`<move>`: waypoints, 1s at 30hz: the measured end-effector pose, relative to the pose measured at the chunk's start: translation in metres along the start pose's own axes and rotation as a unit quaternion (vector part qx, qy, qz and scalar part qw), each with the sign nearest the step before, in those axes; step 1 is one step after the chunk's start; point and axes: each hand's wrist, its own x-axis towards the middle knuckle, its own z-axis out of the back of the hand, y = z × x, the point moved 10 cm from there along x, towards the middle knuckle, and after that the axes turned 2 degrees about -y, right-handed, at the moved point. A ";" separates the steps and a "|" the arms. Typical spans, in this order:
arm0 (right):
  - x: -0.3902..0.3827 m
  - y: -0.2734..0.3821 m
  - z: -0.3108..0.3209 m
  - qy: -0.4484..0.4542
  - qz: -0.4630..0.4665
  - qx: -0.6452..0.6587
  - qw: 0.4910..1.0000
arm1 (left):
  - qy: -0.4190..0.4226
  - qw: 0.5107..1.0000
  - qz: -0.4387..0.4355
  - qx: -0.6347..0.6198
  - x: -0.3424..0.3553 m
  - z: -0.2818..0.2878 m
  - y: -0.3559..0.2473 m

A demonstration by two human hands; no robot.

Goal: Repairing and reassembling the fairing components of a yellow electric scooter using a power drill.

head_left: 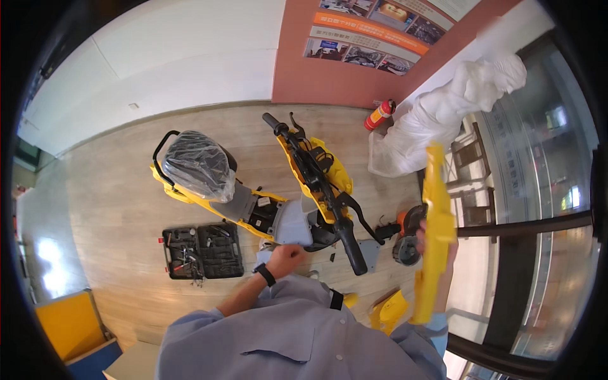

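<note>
A yellow electric scooter stands partly stripped in front of me, with its handlebar slanting across the middle. My right hand is raised at the right, its fingers wrapped round a long yellow plastic body panel held upright. Most of that hand is hidden behind the panel. My left hand, with a black band on its wrist, is closed just beside the scooter's grey panel; anything inside its fingers is hidden. Clear plastic wraps the scooter's seat.
An open black tool case lies on the floor at the left. Another yellow panel is by my right side. An orange-and-black device is near the front wheel. Farther off are a red fire extinguisher and a plastic-wrapped statue.
</note>
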 end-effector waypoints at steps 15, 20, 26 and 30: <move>0.265 -0.077 -0.105 -0.027 -0.146 -0.521 0.841 | -0.178 0.981 -0.030 -0.068 0.096 0.107 -0.023; 0.233 -0.055 -0.050 -0.195 -0.177 -0.228 0.937 | -0.204 0.932 -0.274 0.118 0.140 0.144 -0.073; 0.188 -0.058 -0.059 0.057 -0.229 0.006 0.972 | -0.007 0.905 -0.362 0.221 0.193 0.122 -0.102; 0.154 -0.054 -0.066 0.107 -0.196 0.136 0.965 | 0.099 0.884 -0.355 0.286 0.209 0.107 -0.106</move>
